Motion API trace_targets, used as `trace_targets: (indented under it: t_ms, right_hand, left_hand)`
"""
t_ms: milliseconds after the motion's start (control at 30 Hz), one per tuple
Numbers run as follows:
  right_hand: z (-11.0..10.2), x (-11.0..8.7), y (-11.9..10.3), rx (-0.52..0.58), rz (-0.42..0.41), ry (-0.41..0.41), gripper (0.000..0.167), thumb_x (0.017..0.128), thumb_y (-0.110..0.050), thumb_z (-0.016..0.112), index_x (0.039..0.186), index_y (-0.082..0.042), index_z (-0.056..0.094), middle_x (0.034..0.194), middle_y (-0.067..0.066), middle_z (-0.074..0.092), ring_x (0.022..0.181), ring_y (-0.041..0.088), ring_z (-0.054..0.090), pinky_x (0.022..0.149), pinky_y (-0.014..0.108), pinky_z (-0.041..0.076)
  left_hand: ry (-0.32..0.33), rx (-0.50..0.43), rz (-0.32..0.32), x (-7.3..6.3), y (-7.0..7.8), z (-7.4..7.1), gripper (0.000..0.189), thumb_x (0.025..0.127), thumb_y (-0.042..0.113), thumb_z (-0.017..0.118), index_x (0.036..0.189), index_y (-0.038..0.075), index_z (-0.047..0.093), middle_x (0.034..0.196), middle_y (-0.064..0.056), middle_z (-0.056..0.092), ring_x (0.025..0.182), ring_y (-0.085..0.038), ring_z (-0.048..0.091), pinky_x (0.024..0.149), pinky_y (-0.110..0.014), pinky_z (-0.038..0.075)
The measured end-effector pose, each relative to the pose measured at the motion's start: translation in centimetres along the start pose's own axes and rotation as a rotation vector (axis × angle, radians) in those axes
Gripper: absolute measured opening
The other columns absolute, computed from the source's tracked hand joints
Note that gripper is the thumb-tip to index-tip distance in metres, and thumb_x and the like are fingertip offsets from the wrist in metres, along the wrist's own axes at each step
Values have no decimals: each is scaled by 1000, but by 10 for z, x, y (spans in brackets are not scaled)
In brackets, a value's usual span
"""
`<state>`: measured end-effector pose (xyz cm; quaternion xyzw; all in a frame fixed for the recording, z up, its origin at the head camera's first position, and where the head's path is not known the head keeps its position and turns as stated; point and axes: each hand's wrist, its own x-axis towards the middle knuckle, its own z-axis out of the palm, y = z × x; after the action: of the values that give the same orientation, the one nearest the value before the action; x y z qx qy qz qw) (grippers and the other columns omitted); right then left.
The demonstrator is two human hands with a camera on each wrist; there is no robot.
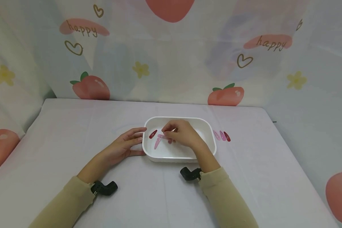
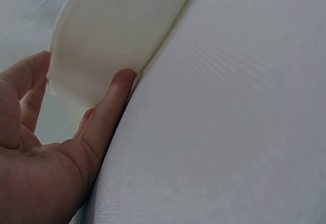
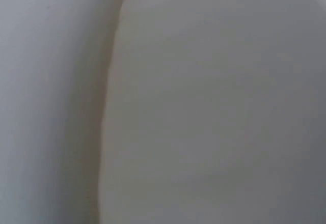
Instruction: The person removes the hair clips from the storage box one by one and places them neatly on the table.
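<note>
A white tray (image 1: 185,157) stands on the table, and my left hand (image 1: 120,146) rests against its left end, fingers at the rim. In the left wrist view the thumb (image 2: 109,102) lies extended along the tray's outer wall (image 2: 117,35). Over the tray's inside, my right hand (image 1: 182,132) reaches down and pinches a pink hair clip (image 1: 161,136) between thumb and fingertips. Just left of it in the tray lie a dark red hair clip (image 1: 153,134) and another pink clip (image 1: 157,143). The right wrist view has only blurred white surfaces; the hand is outside it.
To the right of the tray, two pink hair clips (image 1: 222,136) and a red one (image 1: 227,136) lie side by side on the white tablecloth (image 1: 148,196). A patterned curtain (image 1: 171,57) hangs behind the table.
</note>
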<state>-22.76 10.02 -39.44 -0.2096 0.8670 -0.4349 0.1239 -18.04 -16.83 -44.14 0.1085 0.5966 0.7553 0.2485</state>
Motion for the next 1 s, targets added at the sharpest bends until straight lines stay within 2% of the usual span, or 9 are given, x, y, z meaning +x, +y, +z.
trace_targets:
  t_ms: [133, 200, 333, 400, 533, 633, 800, 900, 1000]
  right_hand:
    - [-3, -2, -3, 50, 5, 1, 20, 93, -17, 69, 110, -7, 72, 99, 3, 72, 81, 25, 69, 76, 31, 59]
    - [-7, -5, -5, 39, 0, 7, 22, 94, -22, 70, 112, -9, 73, 100, 1, 71, 86, 22, 67, 79, 33, 58]
    - [-17, -11, -10, 70, -7, 20, 27, 95, -27, 69, 115, -9, 71, 100, 6, 71, 92, 28, 67, 84, 41, 60]
    - [-23, -12, -12, 110, -7, 36, 27, 96, -26, 68, 116, -8, 70, 103, 8, 71, 96, 32, 68, 86, 41, 60]
    - [-34, -16, -13, 194, -26, 62, 23, 96, -16, 66, 117, -6, 69, 114, 15, 69, 103, 37, 67, 89, 33, 59]
    - [-43, -21, -12, 212, -52, 83, 22, 95, -9, 66, 116, -6, 70, 116, 19, 67, 100, 37, 67, 88, 34, 59]
    - [-62, -34, -9, 156, -55, 126, 25, 93, -10, 69, 117, -11, 71, 118, 16, 67, 90, 30, 69, 86, 38, 56]
    - [-73, -45, -4, 122, -34, 159, 28, 93, -13, 70, 121, -14, 69, 119, 13, 68, 88, 26, 70, 87, 35, 55]
    - [-81, -55, 6, 120, -38, 182, 31, 93, -10, 70, 124, -12, 68, 121, 11, 68, 91, 26, 70, 86, 31, 58]
  left_hand:
    - [10, -15, -13, 0, -1, 0, 56, 103, 14, 56, 154, 11, 33, 154, -20, 32, 131, -34, 49, 95, -54, 54]
    - [10, -16, -14, 1, -1, 0, 56, 103, 14, 56, 154, 11, 33, 154, -21, 32, 132, -35, 48, 96, -55, 53]
    - [13, -4, -11, 1, -1, 1, 55, 102, 15, 57, 153, 11, 34, 154, -20, 33, 133, -35, 46, 95, -55, 54]
    - [10, -1, -4, 1, -1, 0, 55, 103, 14, 56, 153, 11, 34, 153, -20, 33, 133, -35, 46, 94, -55, 54]
    - [14, -6, -2, 0, -2, -1, 54, 103, 13, 56, 153, 11, 35, 153, -20, 34, 132, -35, 47, 94, -55, 54]
    - [14, -4, -2, 0, -3, -2, 54, 103, 14, 56, 153, 11, 35, 153, -20, 33, 132, -35, 48, 94, -55, 54]
    - [17, -2, 6, 0, -2, -2, 55, 103, 14, 55, 153, 10, 34, 153, -20, 33, 132, -36, 48, 94, -55, 54]
    - [19, -3, 6, 0, -2, -2, 54, 103, 13, 55, 153, 10, 34, 153, -20, 33, 130, -35, 49, 94, -55, 54]
    - [11, -9, 8, -1, -2, -2, 55, 103, 13, 55, 153, 9, 33, 153, -21, 32, 131, -35, 48, 95, -55, 54]
